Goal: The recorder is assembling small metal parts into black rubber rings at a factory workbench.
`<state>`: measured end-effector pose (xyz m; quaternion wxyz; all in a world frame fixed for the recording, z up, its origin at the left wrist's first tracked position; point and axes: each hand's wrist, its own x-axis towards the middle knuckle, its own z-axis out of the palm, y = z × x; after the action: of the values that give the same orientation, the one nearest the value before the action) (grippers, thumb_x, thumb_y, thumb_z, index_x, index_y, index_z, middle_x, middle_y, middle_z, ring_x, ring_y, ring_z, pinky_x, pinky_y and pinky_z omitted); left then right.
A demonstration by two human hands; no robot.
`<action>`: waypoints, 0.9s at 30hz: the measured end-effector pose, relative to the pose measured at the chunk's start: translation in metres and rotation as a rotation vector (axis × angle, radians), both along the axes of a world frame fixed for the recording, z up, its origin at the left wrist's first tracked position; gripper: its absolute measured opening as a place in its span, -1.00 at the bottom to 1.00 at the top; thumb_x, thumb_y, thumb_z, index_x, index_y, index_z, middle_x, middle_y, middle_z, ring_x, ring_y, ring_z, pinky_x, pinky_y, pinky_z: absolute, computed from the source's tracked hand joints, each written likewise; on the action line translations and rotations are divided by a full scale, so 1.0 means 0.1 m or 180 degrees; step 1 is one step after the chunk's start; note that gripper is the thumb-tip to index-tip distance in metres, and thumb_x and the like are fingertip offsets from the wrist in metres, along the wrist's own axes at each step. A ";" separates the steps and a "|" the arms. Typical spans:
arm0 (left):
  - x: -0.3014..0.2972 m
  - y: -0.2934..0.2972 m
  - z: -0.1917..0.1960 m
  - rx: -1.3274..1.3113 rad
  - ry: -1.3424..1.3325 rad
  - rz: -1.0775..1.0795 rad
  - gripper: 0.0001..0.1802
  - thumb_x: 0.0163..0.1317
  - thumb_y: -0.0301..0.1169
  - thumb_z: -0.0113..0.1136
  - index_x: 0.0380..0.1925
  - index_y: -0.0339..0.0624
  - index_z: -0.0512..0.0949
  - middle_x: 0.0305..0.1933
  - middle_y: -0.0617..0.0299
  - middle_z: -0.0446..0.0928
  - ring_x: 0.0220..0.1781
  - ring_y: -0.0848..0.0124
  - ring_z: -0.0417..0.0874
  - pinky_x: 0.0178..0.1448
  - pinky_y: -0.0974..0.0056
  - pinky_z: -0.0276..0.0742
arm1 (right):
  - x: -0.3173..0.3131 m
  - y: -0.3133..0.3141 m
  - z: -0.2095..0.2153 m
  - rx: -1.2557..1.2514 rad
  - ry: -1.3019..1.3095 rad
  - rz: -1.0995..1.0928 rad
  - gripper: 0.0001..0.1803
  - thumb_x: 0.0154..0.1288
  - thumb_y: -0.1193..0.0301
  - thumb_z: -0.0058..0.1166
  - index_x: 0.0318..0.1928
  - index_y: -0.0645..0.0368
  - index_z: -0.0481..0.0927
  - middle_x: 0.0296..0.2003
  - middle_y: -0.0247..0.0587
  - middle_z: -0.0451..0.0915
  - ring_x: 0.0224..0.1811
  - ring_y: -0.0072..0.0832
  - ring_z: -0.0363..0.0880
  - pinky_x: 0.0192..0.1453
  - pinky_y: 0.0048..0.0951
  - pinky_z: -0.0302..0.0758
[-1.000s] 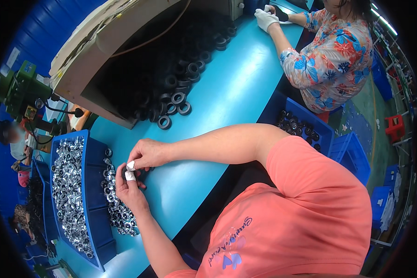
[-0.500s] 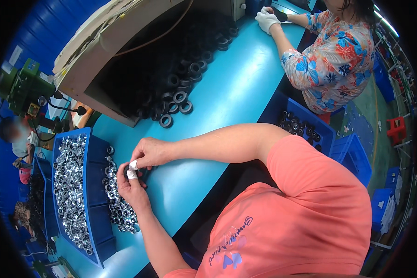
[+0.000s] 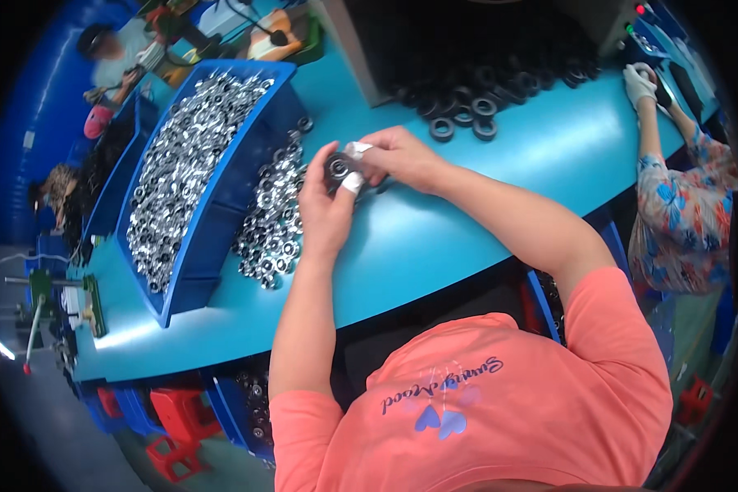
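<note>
A black ring-shaped wheel [image 3: 339, 166] with a silver bearing-like centre faces up between my hands, above the table. My left hand [image 3: 324, 205] grips it, fingers along its far left side and the white-taped thumb on its near edge. My right hand [image 3: 402, 157] comes from the right, its fingers curled and a white-taped fingertip by the wheel's rim. Whatever lies inside those curled fingers is hidden; something dark shows below them. Just left of my left hand spreads a pile of small silver bearing-like parts [image 3: 275, 217].
A blue bin [image 3: 190, 271] heaped with silver parts stands left on the turquoise table [image 3: 500, 193]. Black rings [image 3: 484, 127] spill from a large housing [image 3: 357, 49] at the back. A co-worker in a flowered shirt [image 3: 681, 213] works at the right. Red stools [image 3: 180, 414] stand lower left.
The whole view has swung round, so the bin, table and co-worker sit at other places in the picture. The wheel's silver centre, hidden before, now shows between my hands.
</note>
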<state>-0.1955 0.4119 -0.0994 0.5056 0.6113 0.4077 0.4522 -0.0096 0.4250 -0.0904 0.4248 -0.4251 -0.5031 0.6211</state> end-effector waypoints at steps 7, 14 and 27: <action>0.01 -0.03 -0.03 0.0522 0.0506 0.0149 -0.39 0.32 -0.59 0.26 0.39 -0.22 0.39 0.08 0.17 0.63 0.02 0.43 0.68 0.04 0.31 0.65 | -0.08 0.01 -0.04 0.0175 -0.0178 -0.0074 -0.72 0.26 0.40 0.32 -0.06 0.28 0.72 -0.28 -0.26 0.73 -0.29 -0.60 0.65 -0.23 -0.53 0.59; 0.04 -0.06 -0.02 0.0951 0.0881 0.0265 -0.42 0.37 -0.57 0.19 0.39 -0.22 0.38 0.01 0.05 0.67 -0.05 0.31 0.74 0.02 0.23 0.67 | -0.09 0.06 -0.11 0.0300 -0.0152 -0.0161 -0.69 0.31 0.44 0.27 0.03 0.28 0.69 -0.24 -0.28 0.71 -0.27 -0.61 0.64 -0.20 -0.53 0.62; -0.07 0.03 0.01 -0.0334 -0.0219 0.0308 -0.65 0.50 -0.47 0.03 0.23 -0.18 0.58 -0.37 0.32 0.55 -0.52 0.65 0.46 -0.51 0.49 0.40 | -0.12 -0.07 0.04 0.0504 -0.0204 -0.0128 -0.69 0.41 0.49 0.17 0.12 0.26 0.69 -0.16 -0.28 0.73 -0.22 -0.63 0.67 -0.15 -0.55 0.67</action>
<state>-0.2023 0.4146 -0.0982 0.5282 0.5477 0.4423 0.4748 -0.0212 0.4183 -0.0861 0.4531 -0.4198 -0.5553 0.5569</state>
